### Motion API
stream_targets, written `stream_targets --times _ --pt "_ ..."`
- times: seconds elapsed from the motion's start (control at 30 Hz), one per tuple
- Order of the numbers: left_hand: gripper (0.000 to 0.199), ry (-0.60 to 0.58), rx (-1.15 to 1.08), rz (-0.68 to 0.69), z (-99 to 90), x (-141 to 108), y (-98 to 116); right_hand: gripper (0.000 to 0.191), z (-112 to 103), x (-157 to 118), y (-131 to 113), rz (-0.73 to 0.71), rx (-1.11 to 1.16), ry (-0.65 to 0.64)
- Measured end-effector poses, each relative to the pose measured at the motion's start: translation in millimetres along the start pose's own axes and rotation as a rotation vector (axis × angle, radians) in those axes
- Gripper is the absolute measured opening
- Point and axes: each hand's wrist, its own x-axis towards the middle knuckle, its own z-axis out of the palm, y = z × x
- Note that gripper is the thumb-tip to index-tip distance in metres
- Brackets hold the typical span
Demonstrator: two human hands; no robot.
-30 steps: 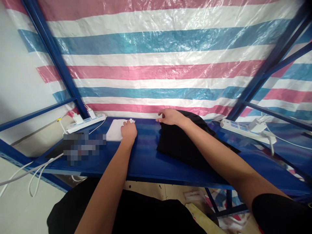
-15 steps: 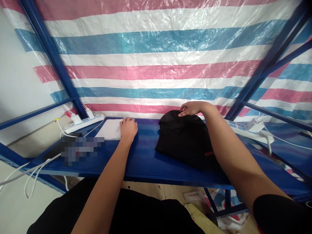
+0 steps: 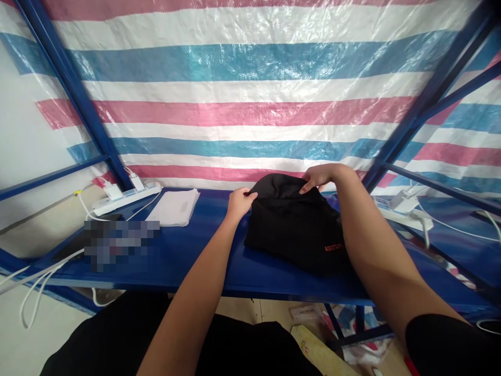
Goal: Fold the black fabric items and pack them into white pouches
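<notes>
A piece of soft black cloth [image 3: 289, 230] with red lettering near its lower right lies bunched on the blue tabletop [image 3: 195, 266]; whether it is a garment or a bag I cannot tell. My left hand [image 3: 239, 203] pinches its upper left corner between thumb and fingers. At the top edge, toward the right, my right hand [image 3: 316, 178] grips the fabric with the thumb on the near side. The upper edge is slightly raised between both hands. My right forearm hides the cloth's right side.
A stack of white paper [image 3: 174, 208] lies left of the cloth. White power strips with chargers stand at the left [image 3: 129, 198] and right [image 3: 407, 211]. Blue metal posts [image 3: 74, 99] frame a striped plastic sheet [image 3: 242, 109]. A dark flat object and a blurred patch lie at left.
My left hand has left the white paper, moved right and taken hold of the black cloth's upper left corner. My right hand has shifted slightly right along the top edge.
</notes>
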Motion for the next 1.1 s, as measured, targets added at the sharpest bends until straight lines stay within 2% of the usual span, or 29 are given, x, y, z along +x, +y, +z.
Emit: stream_targets --times 0.07,0.1,0.17,0.23,0.33,0.43,0.5,0.57,0.63,0.7,0.8,0.87,0.93,1.0,1.1 --pt "0.014 0.029 -0.118 0.039 -9.7 2 -7 0.042 -5 -6 -7 -0.031 0.114 -0.114" --pt "0.015 0.053 -0.162 0.044 -15.9 4 -9 0.043 -6 -8 -11 -0.061 0.186 -0.116" --pt "0.018 0.132 -0.190 0.038 -32.6 9 -15 0.052 -6 -9 -20 -0.131 0.351 -0.012" --pt "0.019 0.226 -0.132 0.012 -55.4 12 -23 0.066 5 -3 -33 -0.167 0.526 0.070" --pt "0.017 0.258 0.086 -0.085 -96.7 11 -40 0.078 44 16 -62 -0.225 0.732 0.096" --pt "0.014 0.224 0.301 -0.181 -132.0 2 -56 0.064 94 37 -92 -0.262 0.898 0.089" --pt "0.021 0.246 0.446 -0.198 -143.9 -4 -59 0.063 118 46 -104 -0.252 0.897 0.066" --pt "0.032 0.289 0.602 -0.141 -143.5 -10 -52 0.066 127 51 -109 -0.250 0.752 0.102" --pt "0.037 0.247 0.702 -0.021 -131.5 -16 -36 0.063 122 50 -106 -0.263 0.490 0.216" --pt "0.035 0.044 0.677 0.098 -111.6 -25 -17 0.063 114 46 -101 -0.282 0.206 0.297" --pt "0.055 -0.320 0.595 0.216 -79.9 -44 3 0.082 114 35 -94 -0.239 -0.105 0.199" --pt "0.073 -0.469 0.610 0.163 -64.9 -60 8 0.090 127 26 -88 -0.212 -0.219 0.134" --pt "0.084 -0.553 0.639 0.093 -57.6 -75 7 0.088 145 16 -79 -0.267 -0.270 0.189" --pt "0.089 -0.590 0.657 0.080 -56.7 -85 4 0.081 160 7 -63 -0.371 -0.278 0.301" --pt "0.089 -0.615 0.658 0.125 -62.4 -94 2 0.078 167 -5 -28 -0.444 -0.271 0.347"
